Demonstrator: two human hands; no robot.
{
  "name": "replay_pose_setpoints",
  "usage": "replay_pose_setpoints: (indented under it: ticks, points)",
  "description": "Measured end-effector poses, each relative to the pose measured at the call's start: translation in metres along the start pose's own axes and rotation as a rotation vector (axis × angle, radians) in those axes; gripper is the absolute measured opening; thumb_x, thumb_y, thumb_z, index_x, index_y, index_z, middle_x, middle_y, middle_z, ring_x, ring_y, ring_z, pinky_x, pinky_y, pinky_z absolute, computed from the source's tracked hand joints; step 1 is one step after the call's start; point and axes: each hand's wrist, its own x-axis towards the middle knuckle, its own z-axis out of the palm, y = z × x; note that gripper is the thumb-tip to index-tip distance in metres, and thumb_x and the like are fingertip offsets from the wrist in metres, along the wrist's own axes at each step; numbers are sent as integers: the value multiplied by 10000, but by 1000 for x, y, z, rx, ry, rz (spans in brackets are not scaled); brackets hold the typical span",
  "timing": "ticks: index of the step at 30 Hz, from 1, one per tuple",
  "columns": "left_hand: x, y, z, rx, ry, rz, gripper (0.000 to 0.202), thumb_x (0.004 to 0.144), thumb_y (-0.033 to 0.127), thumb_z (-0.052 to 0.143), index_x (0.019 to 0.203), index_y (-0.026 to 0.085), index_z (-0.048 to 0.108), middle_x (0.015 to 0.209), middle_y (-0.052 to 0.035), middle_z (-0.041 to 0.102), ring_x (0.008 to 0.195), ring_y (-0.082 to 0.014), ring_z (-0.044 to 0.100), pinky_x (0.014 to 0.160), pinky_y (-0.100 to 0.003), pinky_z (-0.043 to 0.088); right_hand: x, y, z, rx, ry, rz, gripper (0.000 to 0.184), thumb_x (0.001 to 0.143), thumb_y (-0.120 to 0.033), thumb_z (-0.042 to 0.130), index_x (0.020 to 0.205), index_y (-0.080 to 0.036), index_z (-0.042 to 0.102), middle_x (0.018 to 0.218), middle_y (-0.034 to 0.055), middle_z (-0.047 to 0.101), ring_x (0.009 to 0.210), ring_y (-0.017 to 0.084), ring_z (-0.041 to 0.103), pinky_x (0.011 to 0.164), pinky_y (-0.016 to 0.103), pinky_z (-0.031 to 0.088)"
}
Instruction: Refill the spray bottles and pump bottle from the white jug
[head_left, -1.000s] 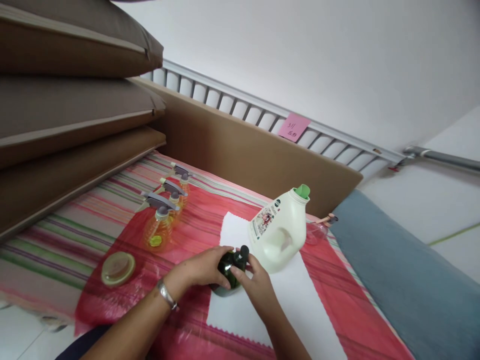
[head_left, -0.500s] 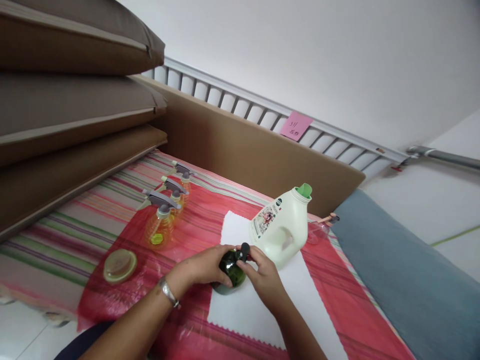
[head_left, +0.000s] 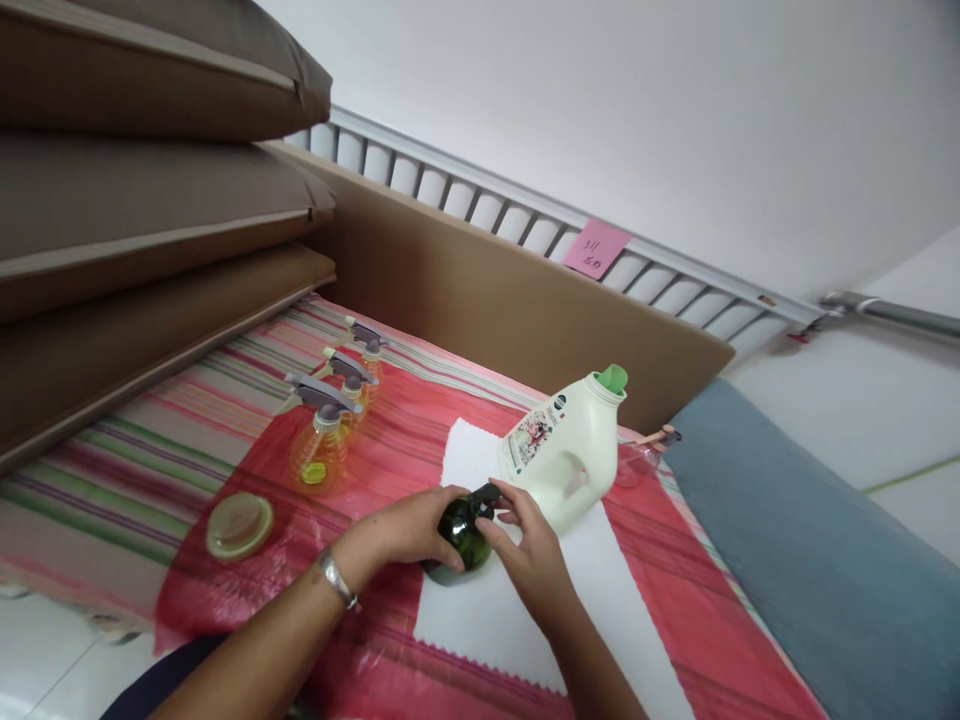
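A small dark green bottle (head_left: 459,537) with a black spray head stands on a white cloth (head_left: 525,610). My left hand (head_left: 409,530) is wrapped round the bottle's body. My right hand (head_left: 521,545) pinches the black spray head (head_left: 484,495) at the top. Just behind stands a white jug (head_left: 566,455) with a green cap, touching neither hand.
Three amber spray bottles (head_left: 322,440) stand in a row at the left on the red plastic sheet (head_left: 390,440). A round yellowish lid (head_left: 238,524) lies near the front left. Brown cushions (head_left: 150,200) are stacked at left, a cardboard panel (head_left: 487,300) behind, a blue mat (head_left: 810,560) at right.
My right hand has turned on the black spray head, whose nozzle now points sideways. The left hand has stayed on the bottle.
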Motion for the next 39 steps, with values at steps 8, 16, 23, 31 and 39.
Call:
replay_pose_setpoints:
  ticks: [8,16,23,31,39]
  points:
    - [0,1,0,20,18,-39,710,494,187,780,1161,212,538,1076,-46,646,976,-255,583,822,-332,455,17,-14,-13,-49,-181,-36,101,736,-244,601,820,-222,653,776,5,600,765,183,566,721,314,459]
    - [-2,2,-1,74,26,-49,740,499,220,779,1192,218,521,1090,-57,637,991,-271,580,810,-330,460,5,-6,-4,-15,-63,-12,167,765,-281,580,904,-212,641,835,20,597,772,182,561,732,309,456]
    - [-2,2,-1,98,15,-63,725,515,238,773,1192,208,515,1087,-63,641,978,-274,590,777,-323,471,2,-3,2,-71,-33,-22,164,772,-294,583,904,-204,618,817,20,591,741,174,556,712,300,458]
    - [-1,-1,-1,128,10,-61,870,503,265,790,1293,216,430,1196,-85,592,1039,-274,570,852,-335,457,5,2,5,-148,-3,97,239,700,-366,648,842,-191,568,759,10,595,665,176,570,650,323,479]
    - [-1,-1,-1,108,16,-52,850,516,246,778,1294,241,436,1215,-73,587,1040,-272,568,862,-342,448,8,5,-8,18,-174,-21,310,778,-312,553,1074,-236,605,1064,55,613,953,212,581,788,341,490]
